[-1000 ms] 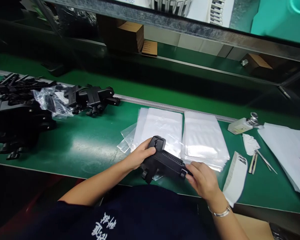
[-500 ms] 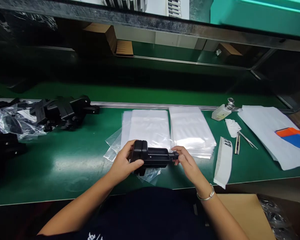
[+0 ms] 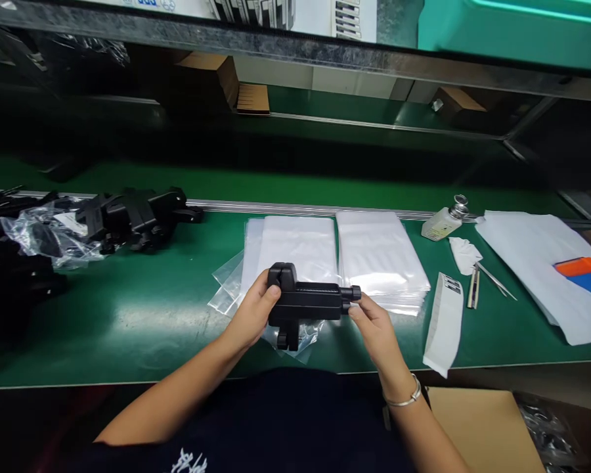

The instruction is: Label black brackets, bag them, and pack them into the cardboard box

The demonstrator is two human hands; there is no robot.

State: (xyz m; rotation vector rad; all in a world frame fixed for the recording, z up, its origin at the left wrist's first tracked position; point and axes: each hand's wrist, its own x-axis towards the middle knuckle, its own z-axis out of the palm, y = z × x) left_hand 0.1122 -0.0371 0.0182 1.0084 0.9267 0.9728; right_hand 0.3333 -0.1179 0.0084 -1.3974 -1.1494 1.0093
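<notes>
A black plastic part [image 3: 307, 302] with a bulky head at its left end is held lengthwise just above the green table [image 3: 142, 309]. My left hand [image 3: 253, 315] grips the head end with curled fingers. My right hand [image 3: 373, 323] pinches the small knob at the right end. A crumpled clear bag [image 3: 300, 338] lies under the part. Behind it lie two stacks of clear plastic bags [image 3: 381, 253].
More black parts [image 3: 135, 213] and a loose bag [image 3: 46, 233] lie at the left. At the right are a small bottle [image 3: 443, 223], a white cloth [image 3: 465, 253], tweezers [image 3: 495, 279], a label strip [image 3: 443, 325] and white sheets [image 3: 536, 256]. A cardboard box [image 3: 482, 430] stands below the table edge.
The black part has been turned in my hands and raised slightly; its knob end now points right. The camera view swung to the right over the first half second.
</notes>
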